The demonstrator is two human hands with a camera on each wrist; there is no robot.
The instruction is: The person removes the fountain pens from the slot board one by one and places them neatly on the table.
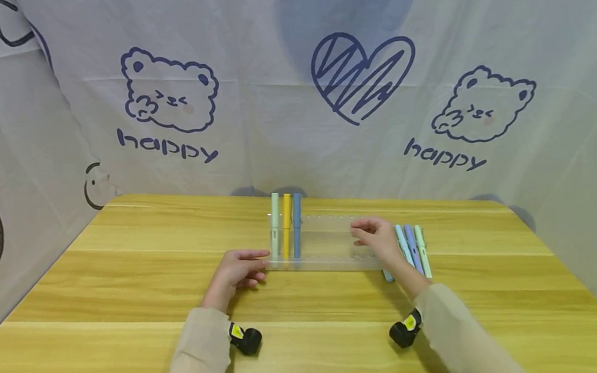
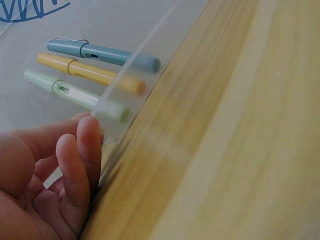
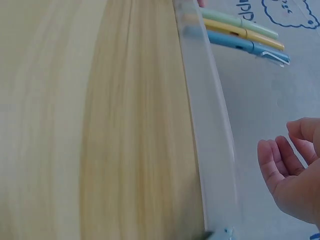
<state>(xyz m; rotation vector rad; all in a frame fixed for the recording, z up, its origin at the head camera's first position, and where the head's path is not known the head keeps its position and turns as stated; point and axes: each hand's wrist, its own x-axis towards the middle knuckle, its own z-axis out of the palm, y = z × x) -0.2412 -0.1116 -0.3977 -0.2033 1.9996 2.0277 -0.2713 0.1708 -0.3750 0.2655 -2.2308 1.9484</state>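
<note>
Beige sleeves (image 1: 201, 349), left fingers (image 1: 251, 254) pinching clear rack (image 1: 332, 265) near three pens (image 1: 286, 226), right fingers (image 1: 365, 222) (loosely curled) above it

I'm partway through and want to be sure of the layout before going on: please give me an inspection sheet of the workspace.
Surface: wood-grain table.
Job's things: clear holder with a pale green pen, yellow pen and blue pen at its left end; to its right lie a light blue pen, purple pen and second pale green pen, plus a partly hidden pen end.
Clutter: nothing seen.
Left hand: holds the holder's near left corner.
Right hand: over the holder's right end, nothing seen in it.
Cables: nothing seen.
Surroundings: pale cloth printed with bears, hearts and "happy".
</note>
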